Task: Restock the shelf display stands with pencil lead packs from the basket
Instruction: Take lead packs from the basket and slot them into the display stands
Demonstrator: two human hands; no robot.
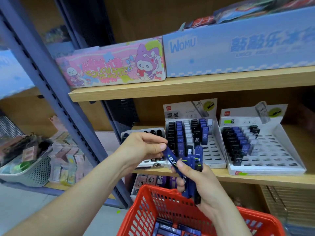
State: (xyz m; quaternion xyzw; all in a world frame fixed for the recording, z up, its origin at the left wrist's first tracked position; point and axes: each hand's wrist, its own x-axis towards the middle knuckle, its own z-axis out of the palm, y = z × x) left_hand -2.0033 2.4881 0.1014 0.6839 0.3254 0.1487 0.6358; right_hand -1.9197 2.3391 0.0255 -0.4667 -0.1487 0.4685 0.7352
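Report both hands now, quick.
Left hand: pinching one blue lead pack.
Right hand: gripping a bunch of blue lead packs.

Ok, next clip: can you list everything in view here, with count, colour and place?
Slotted cardboard display stands: two, white, side by side on the middle shelf, each part-filled with black, blue and pale packs.
Plastic mesh basket: one, red, bottom centre.
Lead packs in the basket: several, blue, lying on its floor.
Bunch of lead packs: count unclear, blue, held in front of the stands.
Single lead pack: one, blue, at the bunch's left edge.
Cartoon-printed box: one, pink, top shelf, left.
WOMU box: one, light blue, top shelf, right.
Perforated plastic basket: one, grey, left bay.
Left hand: pinches the single pack's top.
Right hand: grips the bunch.
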